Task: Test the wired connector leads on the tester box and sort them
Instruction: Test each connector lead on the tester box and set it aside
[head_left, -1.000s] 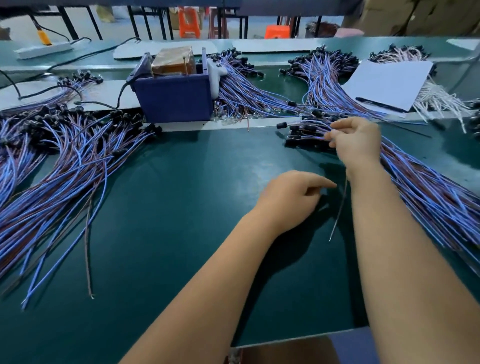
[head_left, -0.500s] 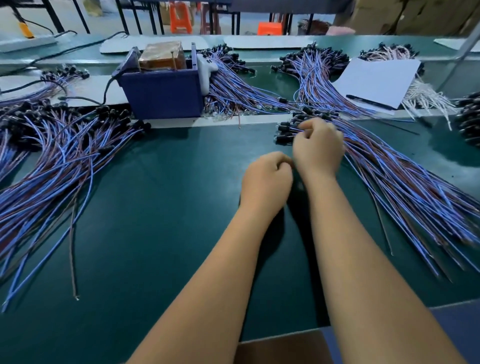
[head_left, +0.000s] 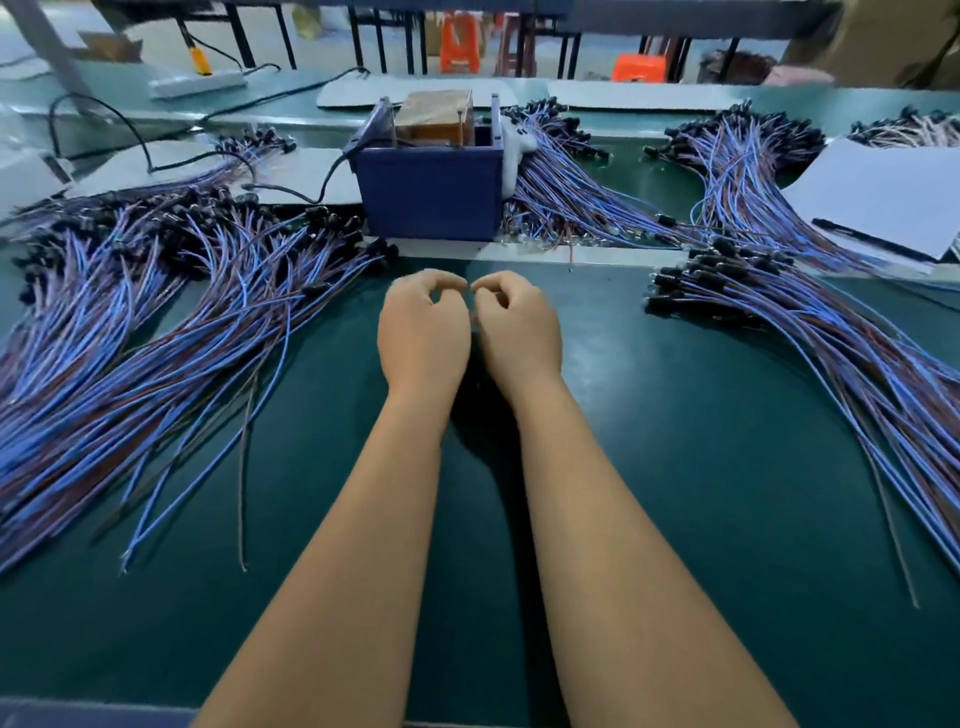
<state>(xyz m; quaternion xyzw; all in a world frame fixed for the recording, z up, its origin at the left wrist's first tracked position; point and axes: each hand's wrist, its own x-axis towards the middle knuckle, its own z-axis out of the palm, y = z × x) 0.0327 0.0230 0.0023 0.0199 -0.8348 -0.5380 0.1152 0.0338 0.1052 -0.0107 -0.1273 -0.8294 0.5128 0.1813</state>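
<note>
left hand (head_left: 423, 332) and right hand (head_left: 519, 330): side by side at mid-mat, fingers curled, fingertips nearly meeting; whether they pinch a lead cannot be told. tester box (head_left: 431, 200): blue, just beyond the hands, at the far edge of the green mat (head_left: 649, 467). left pile of leads (head_left: 156, 322): fans toward the near left edge. right pile of leads (head_left: 810, 332): runs to the right edge. bare mat lies between the piles, around both forearms. paper sheet (head_left: 878, 195): far right.
</note>
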